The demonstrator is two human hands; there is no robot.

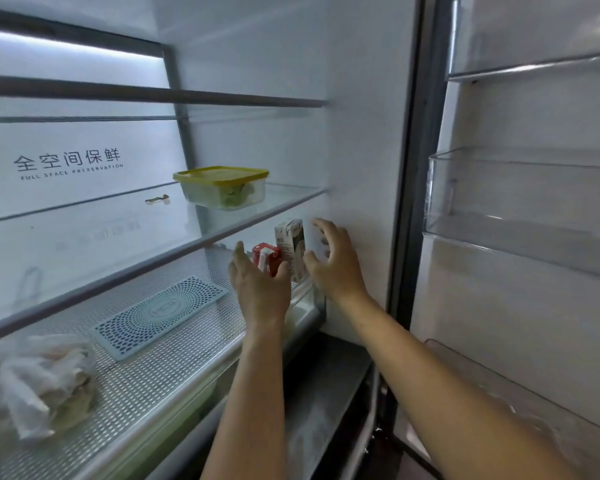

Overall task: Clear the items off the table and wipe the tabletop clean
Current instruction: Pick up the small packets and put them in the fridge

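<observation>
While both bare arms reach into the open refrigerator [361, 133], a tall white-and-dark drink carton [290, 244] stands upright near the right end of a perforated metal shelf [146, 368], close to the inner side wall. Just beside that tall carton, on its left and touching or nearly touching it, stands a shorter red carton [265, 258], also upright.

The left hand [260, 282] is cupped in front of the red carton, thumb up against the side nearest the tall carton, fingers raised on the far side with a small gap showing. Whether its grip is actually holding the red carton cannot be told. The right hand [333, 265] hovers just right of the tall carton, its grip loose: fingers spread and lightly curved, holding nothing, thumb close to the carton's side.

Above and left of the tall carton, a clear food container with a yellow lid [222, 187] sits on a glass shelf [284, 199]. Left of the tall carton, on the same perforated shelf, lies a pale blue vent grille [160, 315], and well beyond that a crumpled plastic bag [45, 382]. Right of the tall carton, past the door frame, a clear door bin [520, 209] hangs on the open door.
</observation>
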